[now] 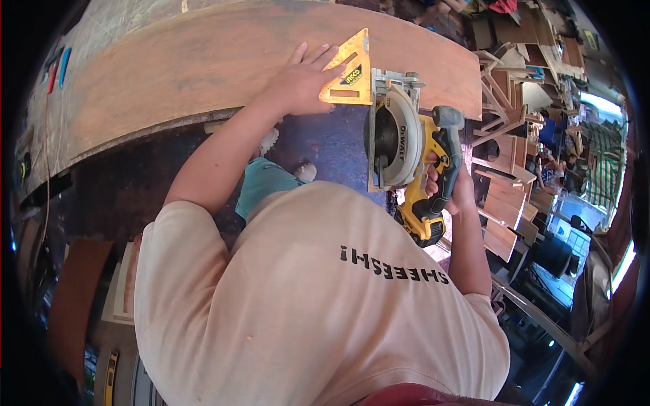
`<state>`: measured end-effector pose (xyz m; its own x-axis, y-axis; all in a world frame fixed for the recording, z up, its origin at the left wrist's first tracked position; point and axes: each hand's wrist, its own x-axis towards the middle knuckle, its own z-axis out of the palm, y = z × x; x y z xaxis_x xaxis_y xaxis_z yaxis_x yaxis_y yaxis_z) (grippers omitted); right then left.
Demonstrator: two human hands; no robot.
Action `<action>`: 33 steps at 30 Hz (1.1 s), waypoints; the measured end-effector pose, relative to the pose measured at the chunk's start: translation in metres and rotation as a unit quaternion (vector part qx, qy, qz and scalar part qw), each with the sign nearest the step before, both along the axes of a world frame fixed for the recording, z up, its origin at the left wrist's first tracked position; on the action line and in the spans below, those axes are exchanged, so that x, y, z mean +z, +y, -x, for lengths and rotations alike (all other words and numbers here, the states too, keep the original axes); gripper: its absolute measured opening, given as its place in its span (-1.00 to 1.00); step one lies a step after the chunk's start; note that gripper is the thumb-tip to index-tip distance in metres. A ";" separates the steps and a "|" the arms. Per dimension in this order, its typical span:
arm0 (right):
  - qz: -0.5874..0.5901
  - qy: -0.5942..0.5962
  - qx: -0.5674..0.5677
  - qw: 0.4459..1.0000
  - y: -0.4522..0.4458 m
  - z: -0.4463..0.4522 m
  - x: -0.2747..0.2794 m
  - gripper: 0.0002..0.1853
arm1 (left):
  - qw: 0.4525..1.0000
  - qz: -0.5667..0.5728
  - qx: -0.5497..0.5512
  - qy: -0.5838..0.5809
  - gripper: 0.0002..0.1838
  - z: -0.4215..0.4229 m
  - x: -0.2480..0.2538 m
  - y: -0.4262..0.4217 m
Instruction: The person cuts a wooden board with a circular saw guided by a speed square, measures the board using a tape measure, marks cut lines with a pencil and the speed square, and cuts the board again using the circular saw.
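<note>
A yellow speed square (350, 76) lies on the long wooden board (196, 57) near its front edge. My left hand (301, 84) holds the square's left side against the board. Its fingers spread over the wood and the square, and the thumb is by the board's front edge. My right hand (457, 186) is wrapped around the rear handle of a yellow and black circular saw (409, 145). The front of the saw's metal base is at the board's edge, right beside the square. Most of the blade is hidden by the guard.
Red and blue-handled tools (64, 66) lie on the bench at far left. Wooden frames and cut panels (504, 203) crowd the right side. A brown board (78, 287) leans at lower left, near a yellow level (110, 379). People are in the background at right.
</note>
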<state>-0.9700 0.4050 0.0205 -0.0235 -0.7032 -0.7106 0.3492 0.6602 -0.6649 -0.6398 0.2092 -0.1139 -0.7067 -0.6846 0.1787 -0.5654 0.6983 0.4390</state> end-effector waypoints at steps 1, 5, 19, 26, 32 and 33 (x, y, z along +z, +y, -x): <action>-0.001 -0.001 0.001 1.000 0.000 -0.001 0.000 -0.24 | 1.000 0.000 0.001 -0.001 -0.10 0.000 0.000 0.000; -0.007 0.006 -0.003 1.000 0.000 -0.002 0.002 -0.23 | 1.000 -0.001 0.001 -0.008 -0.09 0.000 0.001 0.000; -0.015 0.031 -0.011 0.999 -0.003 -0.005 0.003 -0.21 | 0.999 -0.035 0.005 -0.006 -0.08 0.000 0.008 0.000; -0.011 0.025 -0.007 1.000 -0.003 -0.005 0.003 -0.24 | 1.000 -0.027 0.005 -0.007 -0.08 0.000 0.006 0.000; -0.012 0.025 -0.002 1.000 -0.003 -0.005 0.004 -0.25 | 1.000 -0.018 0.005 -0.013 -0.06 0.001 0.004 0.001; -0.009 0.022 0.002 1.000 -0.003 -0.005 0.004 -0.25 | 1.000 -0.016 0.004 -0.013 -0.06 0.001 0.004 0.001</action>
<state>-0.9647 0.4016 0.0243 -0.0527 -0.6906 -0.7214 0.3174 0.6733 -0.6677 -0.6411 0.2103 -0.1103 -0.7049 -0.6958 0.1375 -0.5831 0.6789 0.4461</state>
